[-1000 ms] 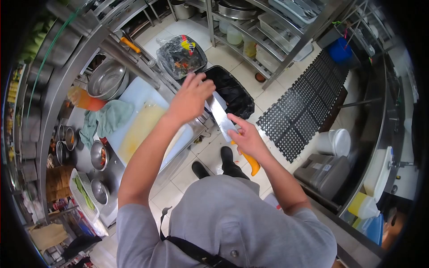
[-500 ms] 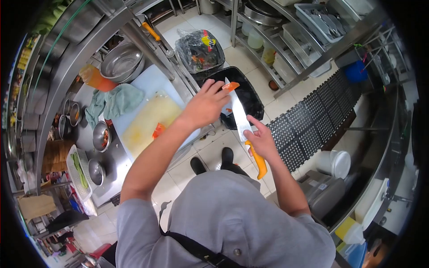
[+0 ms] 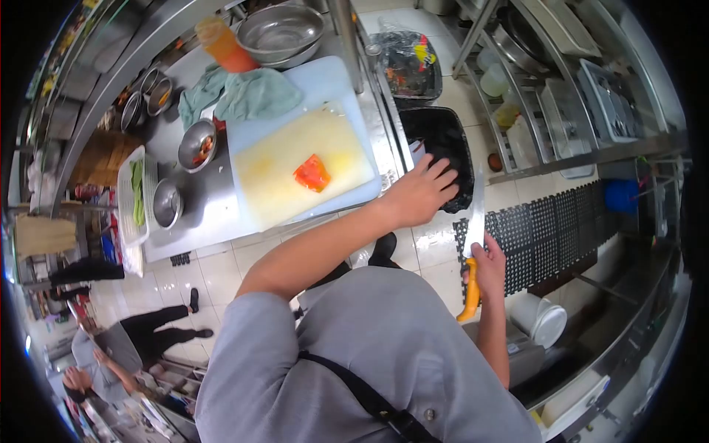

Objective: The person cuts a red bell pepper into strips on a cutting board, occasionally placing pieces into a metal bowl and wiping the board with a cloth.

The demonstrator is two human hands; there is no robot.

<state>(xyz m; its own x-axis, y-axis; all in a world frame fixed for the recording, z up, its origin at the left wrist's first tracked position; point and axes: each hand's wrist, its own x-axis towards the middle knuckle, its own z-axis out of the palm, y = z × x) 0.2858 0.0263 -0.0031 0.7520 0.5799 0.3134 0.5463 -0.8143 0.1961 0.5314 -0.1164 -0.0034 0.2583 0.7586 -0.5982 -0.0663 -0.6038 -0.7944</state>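
My left hand (image 3: 422, 193) reaches over the near edge of a black-lined bin (image 3: 452, 133), its fingers apart and no item visible in them. To its right, my right hand (image 3: 487, 267) grips a knife (image 3: 470, 292) with a yellow handle, the blade pointing up and away from me. A red-orange vegetable piece (image 3: 312, 173) lies on a yellowish cutting board (image 3: 273, 199), which rests on a larger bluish-white board (image 3: 329, 74). Left of the boards are a metal bowl with red pieces (image 3: 197, 145) and a smaller metal bowl (image 3: 168, 203).
A green cloth (image 3: 258, 94), an orange container (image 3: 225, 46) and a large metal bowl (image 3: 281, 33) sit behind the boards. A second bin (image 3: 405, 66) stands beyond the first. Metal shelving (image 3: 591, 159) is at right. Another person (image 3: 118, 347) is at lower left.
The orange-red piece between my left hand and the blade is no longer visible. My left fingers have spread, and the knife has moved away from them to the right. The view has shifted left.
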